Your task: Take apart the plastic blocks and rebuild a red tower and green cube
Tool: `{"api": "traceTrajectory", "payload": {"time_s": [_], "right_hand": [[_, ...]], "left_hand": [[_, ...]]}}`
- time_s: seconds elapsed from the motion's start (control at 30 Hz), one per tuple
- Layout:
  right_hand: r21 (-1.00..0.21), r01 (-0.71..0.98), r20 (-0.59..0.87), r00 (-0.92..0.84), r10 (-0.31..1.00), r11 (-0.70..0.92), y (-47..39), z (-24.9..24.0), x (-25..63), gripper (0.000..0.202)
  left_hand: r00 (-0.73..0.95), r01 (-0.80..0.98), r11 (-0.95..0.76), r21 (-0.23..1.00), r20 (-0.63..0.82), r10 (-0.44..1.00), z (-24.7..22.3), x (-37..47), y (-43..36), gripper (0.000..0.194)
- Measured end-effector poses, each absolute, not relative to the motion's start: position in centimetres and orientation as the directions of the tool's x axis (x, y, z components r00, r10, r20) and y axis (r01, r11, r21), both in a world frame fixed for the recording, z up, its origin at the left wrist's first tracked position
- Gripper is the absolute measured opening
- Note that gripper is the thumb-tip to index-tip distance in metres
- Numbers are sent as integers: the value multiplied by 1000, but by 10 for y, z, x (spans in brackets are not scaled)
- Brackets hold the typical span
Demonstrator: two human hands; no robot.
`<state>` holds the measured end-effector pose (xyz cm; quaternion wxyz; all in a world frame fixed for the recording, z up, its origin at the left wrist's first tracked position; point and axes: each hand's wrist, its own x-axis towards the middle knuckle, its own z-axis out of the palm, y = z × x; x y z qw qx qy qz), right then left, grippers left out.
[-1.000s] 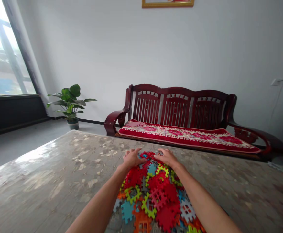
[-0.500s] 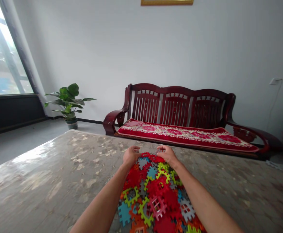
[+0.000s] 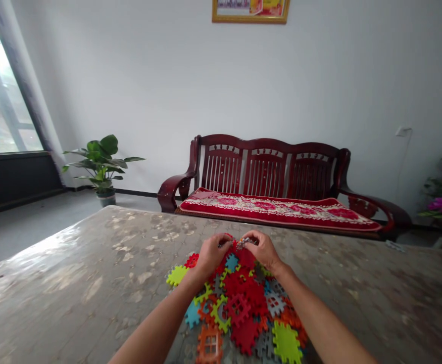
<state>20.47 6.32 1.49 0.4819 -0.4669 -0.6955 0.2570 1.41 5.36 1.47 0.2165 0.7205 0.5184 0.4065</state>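
Note:
Over the far end of a pile of toothed plastic building pieces, my two hands are close together. My left hand is closed, its thumb and fingers pinching a red building piece. Facing it, my right hand pinches a grey building piece. The two pieces meet or nearly meet between my fingertips; whether they are joined I cannot tell. Below lie red, lime, blue, grey and orange pieces, among them an orange window-shaped piece and a lime square piece.
The pile lies on a table with a grey patterned cover. Beyond it stands a dark red wooden bench with a red floral cushion. A potted plant is at the left, and a small grey object lies at the table's far right.
My hands have come closer together, bringing the red and grey pieces between the fingertips. The view has shifted slightly up and to the right.

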Motion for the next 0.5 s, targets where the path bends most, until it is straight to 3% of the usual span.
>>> {"api": "traceTrajectory", "payload": {"time_s": [0.2, 0.37, 0.5], "right_hand": [[-852, 353, 348, -168, 922, 386, 29, 11, 229, 23], [-864, 424, 323, 53, 945, 272, 9, -11, 268, 30], [-767, 619, 361, 196, 912, 171, -8, -32, 305, 37]], "left_hand": [[371, 650, -518, 556, 362, 855, 29, -4, 23, 32], [488, 692, -591, 415, 334, 806, 26, -21, 7, 30], [509, 750, -587, 304, 303, 806, 14, -29, -2, 45]]}}
